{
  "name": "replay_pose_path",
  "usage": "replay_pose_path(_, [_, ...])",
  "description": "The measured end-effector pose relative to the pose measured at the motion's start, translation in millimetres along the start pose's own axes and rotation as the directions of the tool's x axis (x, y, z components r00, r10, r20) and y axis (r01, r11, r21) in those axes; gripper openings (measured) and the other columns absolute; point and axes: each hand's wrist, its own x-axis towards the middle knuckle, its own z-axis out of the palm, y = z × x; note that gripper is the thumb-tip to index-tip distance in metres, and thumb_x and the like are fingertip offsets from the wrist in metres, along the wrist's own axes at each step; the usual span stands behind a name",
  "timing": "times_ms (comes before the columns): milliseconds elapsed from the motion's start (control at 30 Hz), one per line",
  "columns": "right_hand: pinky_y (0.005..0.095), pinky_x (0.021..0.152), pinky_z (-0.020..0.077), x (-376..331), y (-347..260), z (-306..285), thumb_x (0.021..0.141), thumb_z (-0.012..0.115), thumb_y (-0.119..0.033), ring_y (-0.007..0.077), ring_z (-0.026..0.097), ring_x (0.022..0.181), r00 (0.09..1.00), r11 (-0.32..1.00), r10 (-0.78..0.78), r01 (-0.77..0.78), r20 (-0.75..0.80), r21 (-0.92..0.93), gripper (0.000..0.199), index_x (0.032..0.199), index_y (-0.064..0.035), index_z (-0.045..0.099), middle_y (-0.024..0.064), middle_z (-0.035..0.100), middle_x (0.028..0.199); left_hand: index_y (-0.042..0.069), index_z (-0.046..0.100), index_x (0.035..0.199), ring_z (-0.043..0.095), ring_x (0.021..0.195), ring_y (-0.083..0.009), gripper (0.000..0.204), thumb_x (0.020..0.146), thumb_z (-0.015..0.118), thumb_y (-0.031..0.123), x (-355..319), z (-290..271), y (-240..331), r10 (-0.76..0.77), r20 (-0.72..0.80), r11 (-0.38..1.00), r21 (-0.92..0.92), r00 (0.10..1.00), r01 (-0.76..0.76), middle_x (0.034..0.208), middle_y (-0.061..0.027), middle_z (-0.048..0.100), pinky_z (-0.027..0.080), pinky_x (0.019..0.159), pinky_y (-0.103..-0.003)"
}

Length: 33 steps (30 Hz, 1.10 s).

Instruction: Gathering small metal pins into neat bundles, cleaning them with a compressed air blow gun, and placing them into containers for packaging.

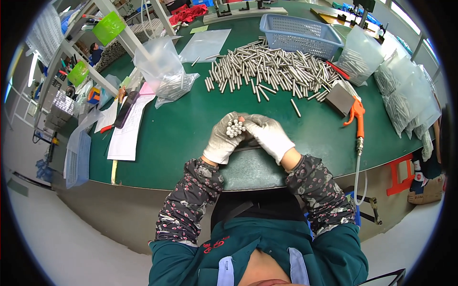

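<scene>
My left hand (220, 139), in a whitish work glove, is wrapped round a bundle of short metal pins (235, 128), their round ends facing up. My right hand (270, 135), gloved the same way, meets it from the right with bent fingers closed against the side of the bundle. Some right fingertips are hidden. Beyond both hands a large heap of loose metal pins (276, 66) is spread over the green table (191, 133). One single pin (296, 108) lies apart, nearer to my right hand.
A blue plastic basket (300, 35) stands behind the heap. Right of it are an orange air gun (357, 114) with a hose, a dark grey block (339, 100) and filled plastic bags (403, 95). At left, another bag (167, 71) stands near paper sheets (125, 131) and a black tool (127, 109).
</scene>
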Motion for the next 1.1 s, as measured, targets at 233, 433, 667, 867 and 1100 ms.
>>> replay_pose_path(233, [0.0338,0.066,0.0511,3.0,2.7,-57.3,0.077,0.06,-0.022,0.0268,0.064,0.073,0.846,0.89,-0.349,0.164,-0.404,-0.425,0.022,0.096,-0.0113,0.064,0.0116,0.065,0.083,0.012,0.053,0.101,0.053,0.064,-0.006,0.035,0.074,0.064,-0.007,3.2,-6.6,-3.1,-0.416,0.047,0.853,-0.327,0.908,0.408,0.084,0.0035,0.055,0.037,0.04,-0.017])
replay_pose_path(433, [0.0448,0.093,0.0338,-3.6,17.4,-146.4,0.069,0.063,-0.029,0.0315,0.043,0.113,0.905,0.348,-0.328,-0.151,-0.271,-0.925,0.041,0.104,-0.0071,0.058,0.0128,0.054,0.111,0.008,0.05,0.108,0.052,0.077,-0.0069,0.042,0.073,0.064,-0.009,8.2,-7.8,-3.5,-0.427,0.098,0.831,-0.348,0.899,0.433,0.091,0.0025,0.056,0.047,0.062,-0.02])
replay_pose_path(667, [0.041,0.087,0.0397,20.2,-6.4,-156.5,0.07,0.059,-0.024,0.03,0.05,0.102,0.933,0.4,-0.325,-0.012,-0.154,-0.916,0.033,0.097,-0.0045,0.058,0.0155,0.056,0.101,0.005,0.048,0.112,0.052,0.089,-0.0097,0.048,0.07,0.063,-0.014,-2.6,-13.9,-26.3,-0.227,0.096,0.926,-0.288,0.969,0.245,0.096,0.0006,0.052,0.047,0.079,-0.021])
replay_pose_path(867, [0.0415,0.078,0.044,100.9,-13.4,-203.5,0.074,0.052,-0.017,0.0309,0.056,0.09,0.926,0.314,-0.337,-0.062,-0.173,-0.947,0.028,0.1,-0.0078,0.058,0.0156,0.059,0.092,0.005,0.049,0.111,0.053,0.088,-0.0092,0.048,0.07,0.064,-0.012,-8.8,-6.6,-22.0,-0.281,0.097,0.901,-0.316,0.955,0.298,0.098,0.0008,0.052,0.047,0.079,-0.021])
replay_pose_path(1100, [0.0349,0.09,0.0421,204.8,-5.4,-243.4,0.079,0.049,-0.015,0.0287,0.056,0.104,0.937,0.36,0.09,-0.348,-0.339,-0.866,0.034,0.11,-0.0199,0.062,0.0145,0.059,0.11,0.006,0.052,0.099,0.052,0.082,-0.0084,0.035,0.072,0.063,-0.012,-11.7,-5.8,-7.1,-0.412,0.142,0.755,-0.5,0.9,0.424,0.09,0.0019,0.051,0.048,0.076,-0.023])
